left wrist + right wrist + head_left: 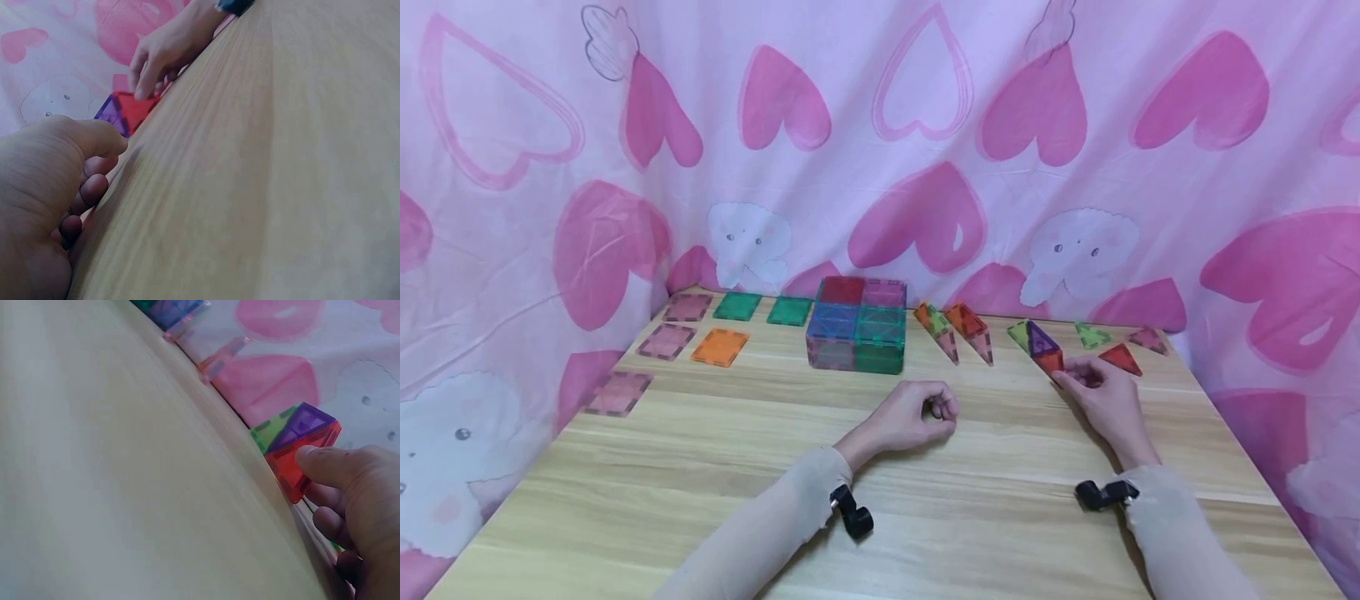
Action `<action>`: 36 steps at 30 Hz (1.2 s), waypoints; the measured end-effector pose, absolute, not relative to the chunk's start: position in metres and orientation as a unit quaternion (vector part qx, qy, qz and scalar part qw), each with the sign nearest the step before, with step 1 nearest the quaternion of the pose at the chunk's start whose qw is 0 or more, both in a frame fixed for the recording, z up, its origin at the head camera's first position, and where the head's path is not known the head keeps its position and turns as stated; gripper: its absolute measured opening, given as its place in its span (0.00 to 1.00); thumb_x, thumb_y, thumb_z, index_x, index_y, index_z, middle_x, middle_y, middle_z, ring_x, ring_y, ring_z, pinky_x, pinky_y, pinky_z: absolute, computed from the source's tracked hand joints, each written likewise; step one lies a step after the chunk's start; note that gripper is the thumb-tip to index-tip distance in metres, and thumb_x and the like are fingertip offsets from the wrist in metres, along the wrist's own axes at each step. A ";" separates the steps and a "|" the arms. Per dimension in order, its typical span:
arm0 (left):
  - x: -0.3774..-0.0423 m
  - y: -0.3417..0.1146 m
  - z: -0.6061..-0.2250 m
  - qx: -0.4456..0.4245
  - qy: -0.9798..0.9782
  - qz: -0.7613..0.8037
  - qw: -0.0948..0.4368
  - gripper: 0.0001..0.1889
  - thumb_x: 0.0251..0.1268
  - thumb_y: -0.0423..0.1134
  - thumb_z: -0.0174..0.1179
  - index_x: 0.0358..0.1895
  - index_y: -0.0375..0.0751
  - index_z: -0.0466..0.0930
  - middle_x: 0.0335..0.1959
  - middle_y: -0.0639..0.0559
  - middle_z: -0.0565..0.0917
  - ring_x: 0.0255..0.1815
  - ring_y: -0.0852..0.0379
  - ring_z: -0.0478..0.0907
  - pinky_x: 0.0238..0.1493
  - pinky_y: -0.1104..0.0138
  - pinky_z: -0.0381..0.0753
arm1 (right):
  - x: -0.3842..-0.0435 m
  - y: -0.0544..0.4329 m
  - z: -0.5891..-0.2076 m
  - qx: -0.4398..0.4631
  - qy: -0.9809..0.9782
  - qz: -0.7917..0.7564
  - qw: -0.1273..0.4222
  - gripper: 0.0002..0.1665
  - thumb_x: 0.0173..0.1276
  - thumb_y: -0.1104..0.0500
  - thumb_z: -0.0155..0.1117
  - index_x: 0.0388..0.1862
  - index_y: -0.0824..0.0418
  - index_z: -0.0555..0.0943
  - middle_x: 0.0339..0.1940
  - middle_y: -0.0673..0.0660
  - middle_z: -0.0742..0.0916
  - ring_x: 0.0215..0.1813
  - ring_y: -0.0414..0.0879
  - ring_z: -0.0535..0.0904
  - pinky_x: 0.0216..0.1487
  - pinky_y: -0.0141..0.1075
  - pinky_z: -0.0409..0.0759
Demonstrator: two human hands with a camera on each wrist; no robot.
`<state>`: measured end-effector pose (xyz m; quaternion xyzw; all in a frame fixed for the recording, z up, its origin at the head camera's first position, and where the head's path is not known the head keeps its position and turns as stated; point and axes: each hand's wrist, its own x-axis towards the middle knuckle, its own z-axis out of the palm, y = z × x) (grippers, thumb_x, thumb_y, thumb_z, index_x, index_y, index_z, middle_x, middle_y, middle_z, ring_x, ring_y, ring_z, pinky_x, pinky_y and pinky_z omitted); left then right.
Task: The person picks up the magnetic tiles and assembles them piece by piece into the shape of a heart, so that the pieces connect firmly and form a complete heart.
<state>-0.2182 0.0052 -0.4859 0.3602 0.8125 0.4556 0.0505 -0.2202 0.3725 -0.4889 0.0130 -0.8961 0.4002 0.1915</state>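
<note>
My right hand point(1108, 404) pinches a red translucent magnetic tile point(289, 474) between thumb and fingers at the right back of the table. Against the red tile stands a purple triangular tile point(305, 425), and a light green tile point(270, 432) adjoins the purple one. My left hand point(904, 417) rests on the table near the middle, fingers loosely curled and holding nothing. In the left wrist view, the red tile point(134, 109) shows beneath the right hand's fingertips, beside the purple tile point(112, 115).
A box built of coloured tiles point(856, 333) stands at the back middle. Two slim tile pieces point(936, 329) lie to its right. Pink, green and orange square tiles point(720, 347) lie at left. A red triangle point(1122, 359), a green tile point(1092, 336) and a pink tile point(1148, 340) lie far right.
</note>
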 end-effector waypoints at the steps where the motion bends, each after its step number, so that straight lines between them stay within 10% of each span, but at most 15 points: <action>1: -0.218 0.005 -0.486 0.361 0.812 0.455 0.050 0.08 0.70 0.31 0.74 0.43 0.49 0.86 0.36 0.63 0.85 0.40 0.65 0.81 0.47 0.72 0.82 | -0.224 0.368 -0.489 0.008 -0.895 0.402 0.192 0.19 0.77 0.49 0.79 0.54 0.62 0.91 0.41 0.61 0.92 0.39 0.32 0.81 0.40 0.21 0.75; 25: -0.220 0.006 -0.485 0.373 0.810 0.450 0.043 0.07 0.70 0.31 0.73 0.43 0.48 0.86 0.36 0.62 0.85 0.39 0.68 0.79 0.47 0.73 0.82 | -0.248 0.374 -0.486 -0.065 -0.840 0.481 0.242 0.30 0.76 0.49 0.80 0.69 0.62 0.86 0.54 0.54 0.89 0.47 0.32 0.82 0.49 0.19 0.77; 36: -0.218 0.005 -0.484 0.368 0.810 0.454 0.049 0.07 0.71 0.32 0.73 0.43 0.48 0.86 0.36 0.62 0.85 0.39 0.67 0.81 0.47 0.73 0.82 | -0.232 0.431 -0.490 -0.103 -0.892 0.354 0.262 0.32 0.74 0.57 0.75 0.74 0.66 0.83 0.90 0.62 0.68 0.82 0.67 0.67 0.78 0.42 0.69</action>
